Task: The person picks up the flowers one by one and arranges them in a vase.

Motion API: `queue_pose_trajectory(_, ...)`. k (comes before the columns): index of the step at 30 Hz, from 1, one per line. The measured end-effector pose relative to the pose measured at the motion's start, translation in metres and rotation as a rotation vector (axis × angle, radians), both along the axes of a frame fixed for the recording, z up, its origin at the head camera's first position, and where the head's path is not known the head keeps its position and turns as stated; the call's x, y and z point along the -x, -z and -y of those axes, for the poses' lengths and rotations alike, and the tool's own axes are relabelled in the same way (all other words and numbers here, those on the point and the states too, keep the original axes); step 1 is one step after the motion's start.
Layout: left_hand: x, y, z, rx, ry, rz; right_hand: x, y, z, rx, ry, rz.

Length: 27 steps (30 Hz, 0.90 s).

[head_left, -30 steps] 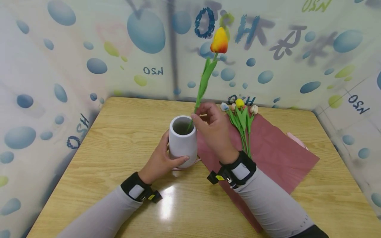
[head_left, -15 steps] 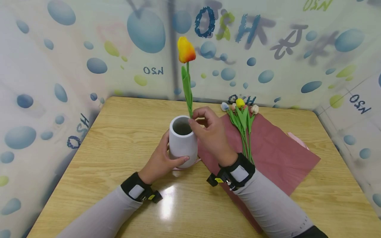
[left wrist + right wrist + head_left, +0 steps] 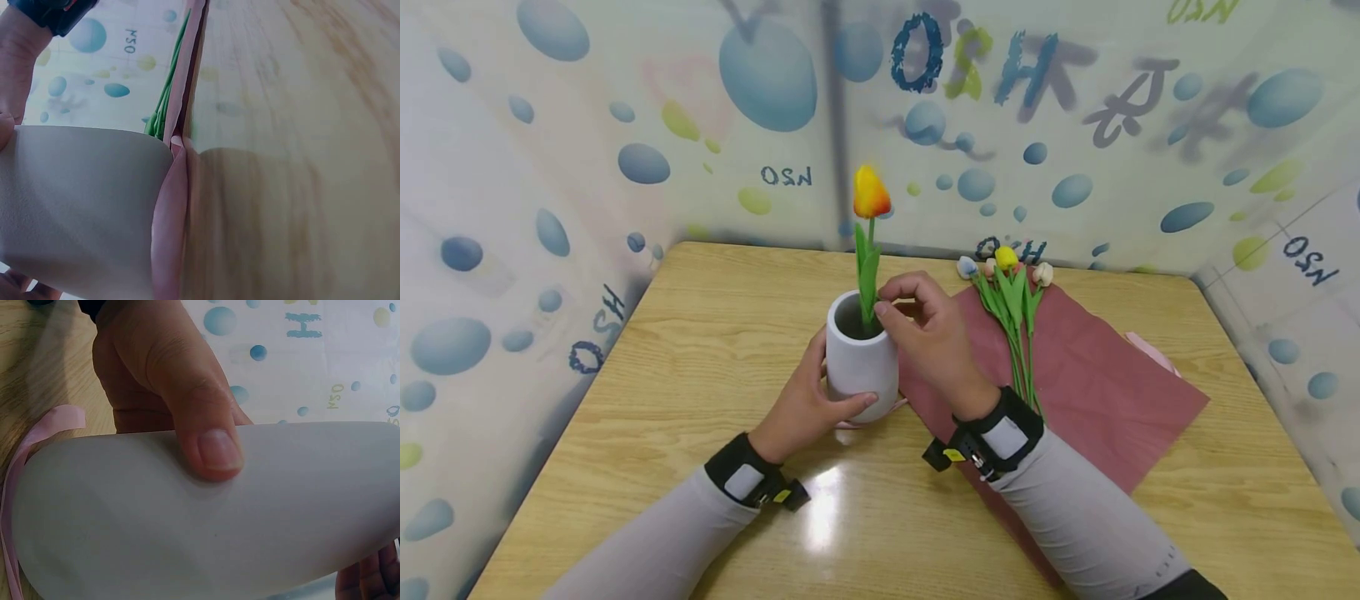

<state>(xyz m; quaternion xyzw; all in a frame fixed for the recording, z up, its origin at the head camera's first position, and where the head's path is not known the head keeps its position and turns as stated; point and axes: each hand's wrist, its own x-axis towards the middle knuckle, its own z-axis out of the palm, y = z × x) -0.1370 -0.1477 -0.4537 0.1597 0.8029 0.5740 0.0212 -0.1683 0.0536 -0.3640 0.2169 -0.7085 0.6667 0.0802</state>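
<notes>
In the head view a white vase [image 3: 863,375] stands near the table's middle. My left hand [image 3: 808,404] grips its side, the thumb across the front; the right wrist view shows that thumb [image 3: 215,450] pressed to the vase. A yellow-orange artificial tulip [image 3: 871,193] stands in the mouth, its lower stem hidden inside. My right hand [image 3: 928,333] is at the rim's right side. Its thumb and forefinger are bent loosely beside the tulip's leaves, and no stem shows between their tips.
Several more tulips [image 3: 1015,312] lie on dark pink wrapping paper [image 3: 1097,392] at the right. A pink ribbon [image 3: 170,231] lies by the vase's base. A printed curtain [image 3: 700,192] rises behind the wooden table [image 3: 700,333].
The tulip first swung left from its rightward lean to near upright over the vase. Then it dropped deeper in, slipping from my right fingers. My left hand stayed on the vase.
</notes>
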Motion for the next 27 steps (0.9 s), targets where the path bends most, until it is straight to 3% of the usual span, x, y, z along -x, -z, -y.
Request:
queue_pose_trajectory(18, 0.000, -0.002, -0.001, 0.007, -0.001, -0.019, -0.002, 0.002, -0.013, 0.017, -0.034, 0.036)
queue_pose_trajectory(27, 0.000, 0.000, 0.000, 0.018, 0.001, -0.030, -0.005, 0.008, -0.038, 0.007, 0.069, 0.028)
